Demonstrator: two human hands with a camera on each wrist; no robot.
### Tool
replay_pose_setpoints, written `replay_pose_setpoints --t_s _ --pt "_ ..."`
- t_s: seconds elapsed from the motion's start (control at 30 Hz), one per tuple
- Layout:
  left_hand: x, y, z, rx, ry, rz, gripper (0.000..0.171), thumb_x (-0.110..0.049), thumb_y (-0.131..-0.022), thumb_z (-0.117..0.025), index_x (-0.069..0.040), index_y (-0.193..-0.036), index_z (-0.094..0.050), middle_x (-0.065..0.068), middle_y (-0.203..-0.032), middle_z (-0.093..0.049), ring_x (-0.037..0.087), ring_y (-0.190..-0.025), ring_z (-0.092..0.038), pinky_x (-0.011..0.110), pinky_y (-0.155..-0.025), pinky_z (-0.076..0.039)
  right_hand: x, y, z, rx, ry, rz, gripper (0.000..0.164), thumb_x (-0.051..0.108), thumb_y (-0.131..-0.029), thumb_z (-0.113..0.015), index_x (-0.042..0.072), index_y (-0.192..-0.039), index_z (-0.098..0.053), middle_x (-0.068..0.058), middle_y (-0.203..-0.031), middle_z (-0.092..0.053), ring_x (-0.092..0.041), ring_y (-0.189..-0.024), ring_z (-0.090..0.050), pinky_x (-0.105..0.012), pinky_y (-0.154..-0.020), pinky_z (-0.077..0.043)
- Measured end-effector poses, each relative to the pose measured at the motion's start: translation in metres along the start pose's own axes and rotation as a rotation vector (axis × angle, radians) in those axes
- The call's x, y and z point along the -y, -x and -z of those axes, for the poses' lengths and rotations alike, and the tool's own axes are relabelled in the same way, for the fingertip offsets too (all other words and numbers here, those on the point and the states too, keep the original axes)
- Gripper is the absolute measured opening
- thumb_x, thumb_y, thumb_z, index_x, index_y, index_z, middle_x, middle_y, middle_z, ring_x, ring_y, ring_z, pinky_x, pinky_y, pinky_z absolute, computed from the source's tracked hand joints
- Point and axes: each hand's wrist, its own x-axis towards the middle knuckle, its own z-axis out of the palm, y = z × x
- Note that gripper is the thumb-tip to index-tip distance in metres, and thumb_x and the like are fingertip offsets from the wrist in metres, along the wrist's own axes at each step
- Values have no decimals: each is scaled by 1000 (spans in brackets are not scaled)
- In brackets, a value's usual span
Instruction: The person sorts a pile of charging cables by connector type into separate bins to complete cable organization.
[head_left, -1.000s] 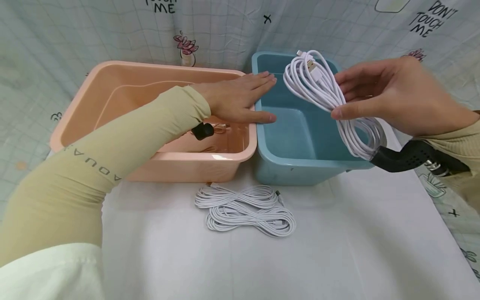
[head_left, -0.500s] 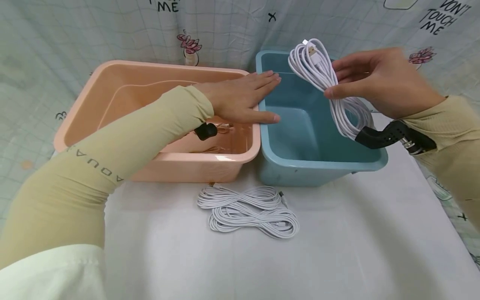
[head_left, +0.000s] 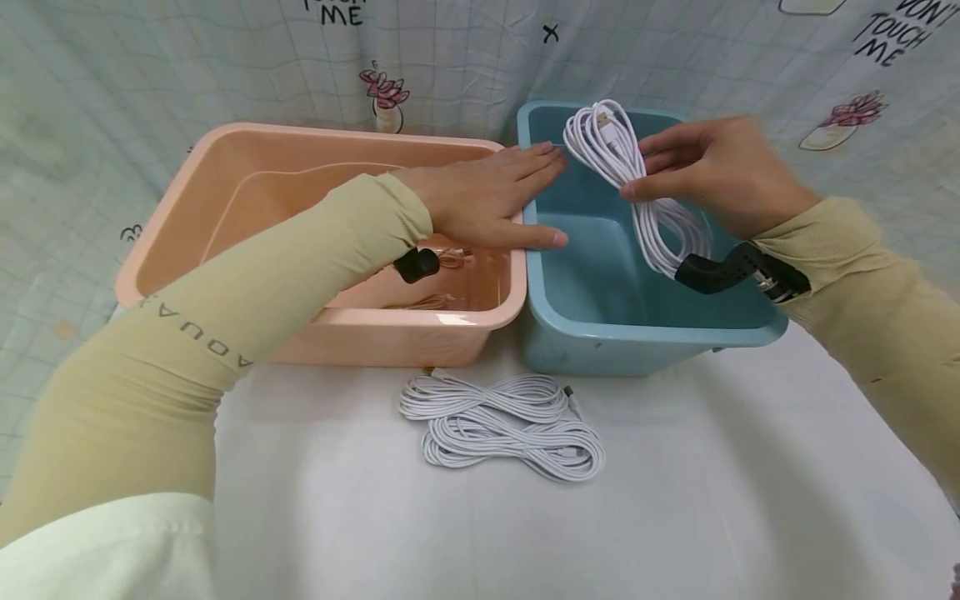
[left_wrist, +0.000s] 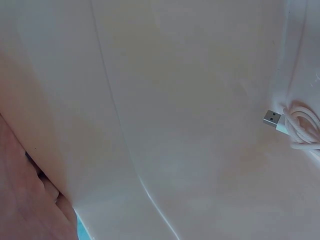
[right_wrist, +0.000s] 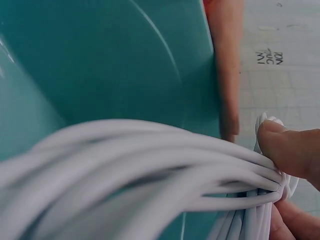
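Observation:
My right hand [head_left: 720, 171] pinches a coiled white USB cable [head_left: 611, 150] by its middle, above the blue bin [head_left: 652, 333]. In the right wrist view the thumb presses the cable loops [right_wrist: 150, 155] where they bunch together. My left hand [head_left: 491, 200] lies flat with straight fingers across the touching rims of the peach bin [head_left: 375, 317] and the blue bin. Inside the peach bin a thin coiled cable [head_left: 423, 302] is partly seen under the left forearm; the left wrist view shows its USB plug [left_wrist: 272, 118].
Two coiled white cables [head_left: 510, 425] lie overlapping on the white-covered table [head_left: 360, 500] in front of the bins. A patterned curtain [head_left: 450, 67] hangs right behind both bins. A black wrist camera mount [head_left: 720, 271] sticks out below the right hand.
My right hand has carried the coiled cable leftward, farther over the blue bin, rising a little and then lowering. The left hand stays on the rims; the view has shifted slightly.

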Motion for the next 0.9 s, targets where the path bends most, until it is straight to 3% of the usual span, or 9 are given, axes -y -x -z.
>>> replay_pose_setpoints --t_s 0.33,0.47,0.57,0.63,0.9 --pt "0 -1 0 8 -13 10 100 -75 -100 -34 -12 -167 6 1 -176 11 22 -165 13 41 -136 3 -4 -14 -17 50 -64 -21 68 36 -86 -85 7 -142 -61 16 -99 -67 -8 -92 -63 -5 -74 -51" --pt "1 -1 0 11 -6 9 100 -75 -99 -34 -13 -167 6 1 -176 10 21 -165 12 41 -136 3 -6 -17 -18 39 -56 -43 67 38 -88 -83 10 -144 -60 17 -100 -67 -5 -93 -64 -19 -94 -59" --pt "1 0 0 11 -1 5 100 -75 -99 -35 -13 -167 5 1 -177 9 20 -165 12 42 -136 3 -7 -19 -18 33 -56 -63 66 41 -89 -81 13 -145 -60 16 -105 -68 -4 -96 -65 -34 -107 -57" --pt "1 0 0 8 1 0 99 -74 -100 -35 -14 -167 5 1 -177 9 20 -165 12 41 -136 3 -8 -20 -18 27 -68 -75 66 42 -89 -80 14 -145 -60 17 -105 -68 -4 -98 -65 -34 -108 -56" --pt "1 0 -1 6 -9 7 99 -75 -99 -35 -14 -167 5 0 -177 10 20 -165 11 42 -136 3 -13 -25 -23 31 -194 -107 67 35 -88 -83 8 -144 -59 17 -98 -69 -2 -90 -69 -8 -75 -54"
